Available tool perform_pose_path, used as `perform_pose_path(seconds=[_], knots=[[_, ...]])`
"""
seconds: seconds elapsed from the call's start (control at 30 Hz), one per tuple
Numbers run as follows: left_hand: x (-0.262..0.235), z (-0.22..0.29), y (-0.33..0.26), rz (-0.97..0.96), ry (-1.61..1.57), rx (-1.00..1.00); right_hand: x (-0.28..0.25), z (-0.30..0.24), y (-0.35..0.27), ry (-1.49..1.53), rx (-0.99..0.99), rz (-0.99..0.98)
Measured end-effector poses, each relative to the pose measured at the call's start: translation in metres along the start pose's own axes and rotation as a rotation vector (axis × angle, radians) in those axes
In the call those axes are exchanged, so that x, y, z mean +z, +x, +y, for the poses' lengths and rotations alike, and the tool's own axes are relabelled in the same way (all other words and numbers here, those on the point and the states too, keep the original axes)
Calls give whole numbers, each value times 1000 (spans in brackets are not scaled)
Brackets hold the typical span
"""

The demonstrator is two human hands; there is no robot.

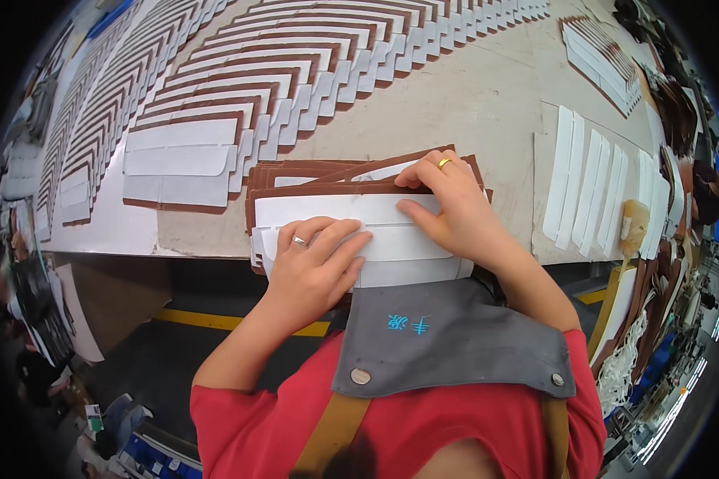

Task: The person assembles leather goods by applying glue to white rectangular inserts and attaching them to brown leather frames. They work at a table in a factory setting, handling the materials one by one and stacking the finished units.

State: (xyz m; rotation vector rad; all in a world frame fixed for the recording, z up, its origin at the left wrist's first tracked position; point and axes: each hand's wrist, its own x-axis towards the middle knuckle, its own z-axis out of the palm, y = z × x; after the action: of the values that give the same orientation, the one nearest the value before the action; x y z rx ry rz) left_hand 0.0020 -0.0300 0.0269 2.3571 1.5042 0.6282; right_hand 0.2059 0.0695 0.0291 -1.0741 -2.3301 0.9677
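A brown-edged white panel (319, 209) with a folded strip lies on top of a stack of similar brown pieces (284, 173) at the table's near edge. My left hand (315, 259) rests on its lower left part, fingers stretched out over the white face. At the upper right, my right hand (451, 199) has its thumb on the white face and its fingers bent over the brown top edge. Just behind, another brown-edged panel (383, 169) lies askew on the stack, partly hidden by my right fingers. A ring shows on each hand.
Long overlapping rows of brown-and-white panels (180, 152) cover the table's left and far side. On the right are white strips (563, 180), a small fanned stack (599, 68) and a brush-like tool (633, 227). The near table edge (192, 256) runs beside my forearms.
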Motion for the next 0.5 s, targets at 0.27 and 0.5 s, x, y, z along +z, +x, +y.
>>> perform_pose_path(seconds=[0.27,0.5], knots=[[0,-3,-2,-5,-21,-2,0,1,8,-6,-35,-80],[-10,-28,-15,349,-23,-313,-2,-5,1,-54,-211,80]])
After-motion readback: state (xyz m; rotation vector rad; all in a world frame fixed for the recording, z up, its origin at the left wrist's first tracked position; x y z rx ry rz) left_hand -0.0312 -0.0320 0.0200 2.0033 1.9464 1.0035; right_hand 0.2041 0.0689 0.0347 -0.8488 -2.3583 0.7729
